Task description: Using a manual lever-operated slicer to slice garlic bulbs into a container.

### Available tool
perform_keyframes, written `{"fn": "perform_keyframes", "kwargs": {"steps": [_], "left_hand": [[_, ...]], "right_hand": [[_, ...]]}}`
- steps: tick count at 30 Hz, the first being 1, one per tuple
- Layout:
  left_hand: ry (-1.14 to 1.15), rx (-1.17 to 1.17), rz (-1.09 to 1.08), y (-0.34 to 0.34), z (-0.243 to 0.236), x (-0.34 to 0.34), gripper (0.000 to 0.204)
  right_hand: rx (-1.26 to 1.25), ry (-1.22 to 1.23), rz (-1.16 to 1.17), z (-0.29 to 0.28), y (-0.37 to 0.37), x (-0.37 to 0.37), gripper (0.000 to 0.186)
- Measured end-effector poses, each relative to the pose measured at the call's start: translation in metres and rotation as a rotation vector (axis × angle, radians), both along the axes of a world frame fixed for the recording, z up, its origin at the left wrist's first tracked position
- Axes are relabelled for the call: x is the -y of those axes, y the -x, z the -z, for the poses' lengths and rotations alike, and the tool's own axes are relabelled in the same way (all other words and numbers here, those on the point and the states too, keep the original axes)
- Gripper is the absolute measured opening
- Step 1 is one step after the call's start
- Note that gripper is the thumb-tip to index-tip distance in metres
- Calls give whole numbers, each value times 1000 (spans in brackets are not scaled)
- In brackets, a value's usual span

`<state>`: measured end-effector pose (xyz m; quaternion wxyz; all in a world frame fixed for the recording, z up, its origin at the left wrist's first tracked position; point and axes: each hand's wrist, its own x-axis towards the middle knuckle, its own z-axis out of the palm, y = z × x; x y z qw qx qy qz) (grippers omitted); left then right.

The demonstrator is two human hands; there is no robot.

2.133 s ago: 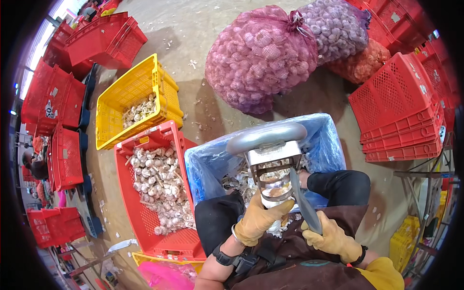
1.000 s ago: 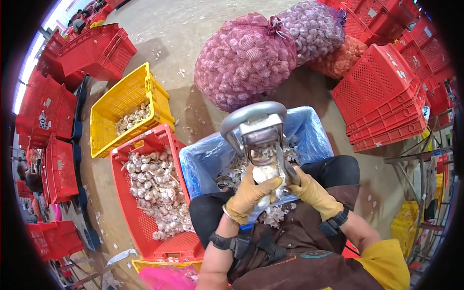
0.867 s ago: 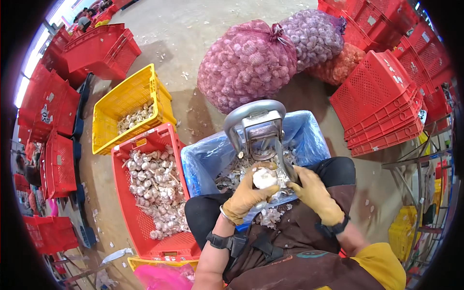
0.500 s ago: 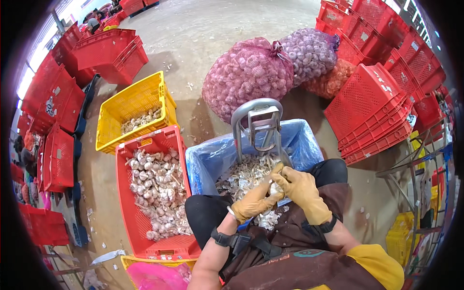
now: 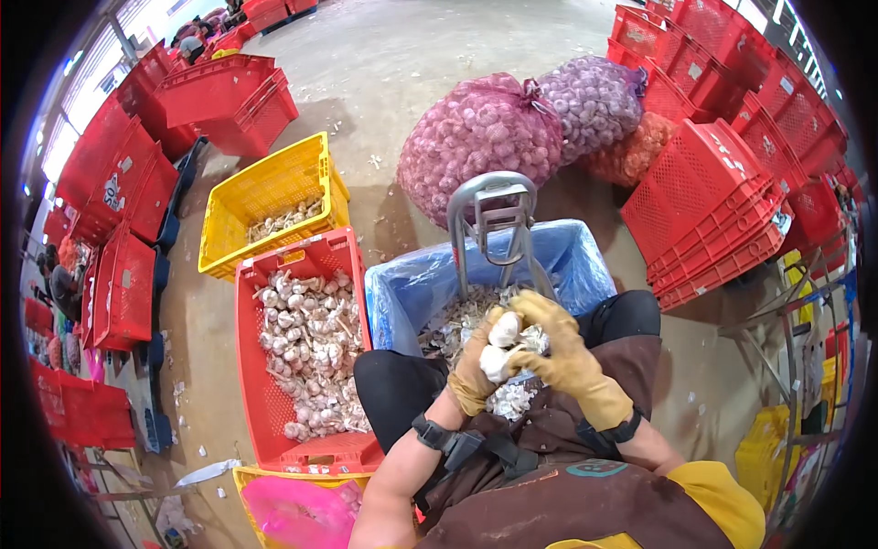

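Both my hands wear tan gloves and meet over my lap, at the near edge of a blue-lined crate [image 5: 389,306]. My left hand [image 5: 470,373] is closed around white garlic bulbs, one bulb [image 5: 504,329] above another bulb [image 5: 495,363]. My right hand [image 5: 572,361] curls around the same bulbs from the right, thumb and fingers against them. Papery garlic skins [image 5: 448,331] fill the crate's bottom, and more pale scraps [image 5: 510,401] lie just below my hands. A grey metal tube frame [image 5: 494,186] rises from the crate beyond them.
At my left stands a red crate [image 5: 251,384] of untrimmed garlic bulbs, with a yellow crate [image 5: 215,224] behind it. Full mesh sacks [image 5: 485,142] sit ahead. Stacked red crates [image 5: 700,210] line the right, and a metal rack [image 5: 777,366] stands nearby. Pink mesh [image 5: 297,512] lies lower left.
My hands have turned and parted slightly, so two white garlic bulbs now show between them. The surroundings have shifted a little to the right in the picture.
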<state>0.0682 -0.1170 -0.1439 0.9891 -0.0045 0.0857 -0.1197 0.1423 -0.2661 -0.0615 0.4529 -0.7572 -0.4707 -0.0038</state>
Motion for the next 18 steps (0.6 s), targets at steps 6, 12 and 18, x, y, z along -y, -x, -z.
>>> {"fn": "perform_keyframes", "kwargs": {"steps": [6,12,18], "left_hand": [[-510,-17,116,35,-36,2,60],[-1045,-4,-115,127,-85,14,34],[-221,-435,-1188,317,-96,-11,49]], "right_hand": [[-279,134,-165,-18,6,-11,41],[-1040,-241,-265,14,72,8,20],[-1065,-242,-150,24,53,-11,27]]}}
